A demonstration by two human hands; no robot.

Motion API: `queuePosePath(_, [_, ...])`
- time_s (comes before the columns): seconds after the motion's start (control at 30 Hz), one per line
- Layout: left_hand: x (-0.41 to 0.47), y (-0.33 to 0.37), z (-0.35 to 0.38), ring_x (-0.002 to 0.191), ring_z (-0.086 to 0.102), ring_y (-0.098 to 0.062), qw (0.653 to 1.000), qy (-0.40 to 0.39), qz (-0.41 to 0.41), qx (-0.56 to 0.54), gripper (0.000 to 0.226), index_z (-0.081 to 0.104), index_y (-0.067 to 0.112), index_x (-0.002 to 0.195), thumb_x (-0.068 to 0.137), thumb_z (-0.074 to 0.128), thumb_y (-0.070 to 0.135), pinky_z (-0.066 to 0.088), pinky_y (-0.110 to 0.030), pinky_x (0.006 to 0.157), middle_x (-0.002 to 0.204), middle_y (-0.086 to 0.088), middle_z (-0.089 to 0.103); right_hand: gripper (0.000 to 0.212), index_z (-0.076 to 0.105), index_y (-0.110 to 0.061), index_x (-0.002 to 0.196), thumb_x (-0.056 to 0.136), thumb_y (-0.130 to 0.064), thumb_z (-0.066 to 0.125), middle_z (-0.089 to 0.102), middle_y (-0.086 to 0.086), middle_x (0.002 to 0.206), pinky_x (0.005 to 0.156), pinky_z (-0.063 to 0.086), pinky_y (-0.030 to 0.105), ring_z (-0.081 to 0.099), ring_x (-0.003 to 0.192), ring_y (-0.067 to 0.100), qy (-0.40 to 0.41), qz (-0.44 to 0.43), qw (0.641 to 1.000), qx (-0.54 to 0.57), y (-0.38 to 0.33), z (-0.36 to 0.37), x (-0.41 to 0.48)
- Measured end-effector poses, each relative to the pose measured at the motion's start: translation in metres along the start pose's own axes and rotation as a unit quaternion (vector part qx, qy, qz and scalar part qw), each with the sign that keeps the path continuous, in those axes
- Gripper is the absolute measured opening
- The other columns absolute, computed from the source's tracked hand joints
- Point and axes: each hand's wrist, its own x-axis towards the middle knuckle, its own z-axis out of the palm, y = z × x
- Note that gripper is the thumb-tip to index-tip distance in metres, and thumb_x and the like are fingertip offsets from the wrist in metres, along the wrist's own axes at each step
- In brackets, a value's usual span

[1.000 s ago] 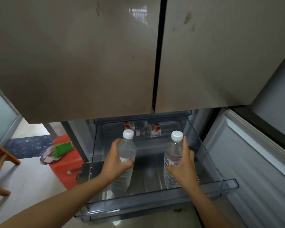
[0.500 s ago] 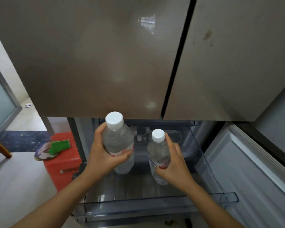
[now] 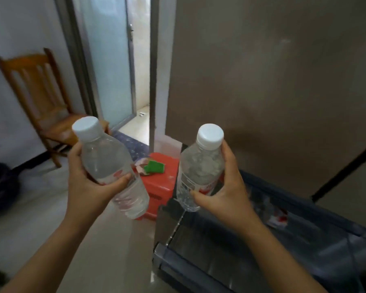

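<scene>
Head view: grip and position findings

We find the left hand [image 3: 87, 187] wrapped round the left bottle [image 3: 108, 163], which is tilted with its cap to the upper left, over the floor. The right hand [image 3: 224, 193] grips the right bottle [image 3: 199, 166], near upright, above the left edge of the open drawer [image 3: 178, 263]. The bottles are apart. Behind them we note a red stool [image 3: 163, 180] and a wooden chair [image 3: 40, 92].

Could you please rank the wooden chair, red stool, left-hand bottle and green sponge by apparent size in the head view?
1. wooden chair
2. left-hand bottle and red stool: alike; bottle is nearer, stool partly hidden
3. green sponge
</scene>
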Motion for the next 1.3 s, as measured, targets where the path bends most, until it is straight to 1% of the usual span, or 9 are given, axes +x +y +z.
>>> queuePosePath(0.1, [-0.016,-0.004,-0.034,0.105,0.051,-0.003,0.996,0.068,-0.016,0.047,0.090,0.037,0.035,0.119,0.043,0.085,0.042,0.042,-0.021,0.087,0.113,0.012,0.049,0.102,0.016,-0.073,0.119,0.060,-0.013,0.075,0.036,-0.017,0.129,0.093,0.038,0.011,0.040,0.118,-0.010,-0.076,-0.023,0.996,0.030,-0.002,0.035,0.023])
queuePosePath(0.27, [-0.050,-0.002,-0.086,0.098,0.051,0.008,0.980,0.160,-0.051,0.107,0.078,0.031,0.059,0.109,0.043,0.071,0.048,0.042,-0.021,0.082,0.109,0.032,0.045,0.103,0.015,-0.070,0.116,0.064,-0.007,0.078,0.033,-0.016,0.130,0.104,0.036,0.033,0.034,0.126,0.005,-0.184,-0.047,0.980,0.065,-0.007,0.093,0.047])
queuePosePath(0.37, [-0.082,0.003,-0.119,0.095,0.051,0.007,0.958,0.232,-0.080,0.148,0.076,0.029,0.069,0.103,0.043,0.071,0.049,0.042,-0.022,0.081,0.102,0.045,0.043,0.102,0.013,-0.067,0.118,0.066,-0.006,0.077,0.032,-0.016,0.133,0.103,0.034,0.031,0.033,0.126,0.005,-0.260,-0.062,0.959,0.092,-0.015,0.130,0.046])
queuePosePath(0.47, [-0.102,0.006,-0.134,0.100,0.051,0.001,0.947,0.256,-0.084,0.174,0.079,0.030,0.068,0.105,0.045,0.075,0.045,0.042,-0.022,0.083,0.109,0.034,0.043,0.095,0.018,-0.061,0.116,0.068,-0.003,0.075,0.030,-0.016,0.125,0.093,0.035,0.018,0.033,0.118,0.002,-0.298,-0.074,0.946,0.105,-0.014,0.151,0.044])
queuePosePath(0.57, [-0.130,0.010,-0.144,0.095,0.047,0.019,0.933,0.288,-0.096,0.194,0.088,0.032,0.059,0.107,0.054,0.086,0.015,0.042,-0.023,0.082,0.108,0.028,0.042,0.094,0.016,-0.059,0.114,0.068,-0.002,0.074,0.028,-0.015,0.122,0.078,0.031,0.001,0.031,0.112,-0.002,-0.336,-0.098,0.932,0.095,-0.016,0.170,0.038])
queuePosePath(0.73, [-0.181,0.023,-0.144,0.093,0.048,0.019,0.904,0.351,-0.139,0.199,0.076,0.030,0.056,0.106,0.051,0.073,0.025,0.038,-0.015,0.075,0.105,0.028,0.043,0.099,0.014,-0.051,0.123,0.064,0.000,0.075,0.033,-0.003,0.132,0.090,0.031,0.015,0.035,0.119,0.008,-0.371,-0.118,0.917,0.082,-0.012,0.190,0.014])
queuePosePath(1.0, [-0.276,0.039,-0.132,0.097,0.052,-0.002,0.858,0.420,-0.214,0.206,0.079,0.030,0.061,0.106,0.052,0.081,0.032,0.043,-0.029,0.082,0.108,0.023,0.048,0.099,0.016,-0.046,0.129,0.064,-0.003,0.076,0.034,-0.006,0.121,0.084,0.034,0.009,0.038,0.109,0.005,-0.450,-0.147,0.876,0.086,-0.006,0.201,-0.044])
queuePosePath(1.13, [-0.316,0.056,-0.131,0.096,0.050,0.006,0.830,0.462,-0.230,0.213,0.080,0.032,0.059,0.105,0.060,0.085,0.018,0.043,-0.027,0.082,0.106,0.028,0.046,0.100,0.019,-0.031,0.141,0.064,-0.003,0.077,0.034,-0.005,0.120,0.076,0.036,-0.002,0.038,0.104,0.000,-0.495,-0.171,0.849,0.070,-0.018,0.213,-0.075])
queuePosePath(1.3, [-0.365,0.080,-0.147,0.096,0.050,0.008,0.784,0.529,-0.247,0.212,0.073,0.031,0.059,0.106,0.053,0.075,0.033,0.040,-0.021,0.080,0.107,0.030,0.046,0.101,0.019,-0.028,0.142,0.064,-0.001,0.077,0.036,-0.003,0.115,0.073,0.035,-0.005,0.040,0.097,-0.016,-0.544,-0.200,0.810,0.090,-0.056,0.237,-0.122])
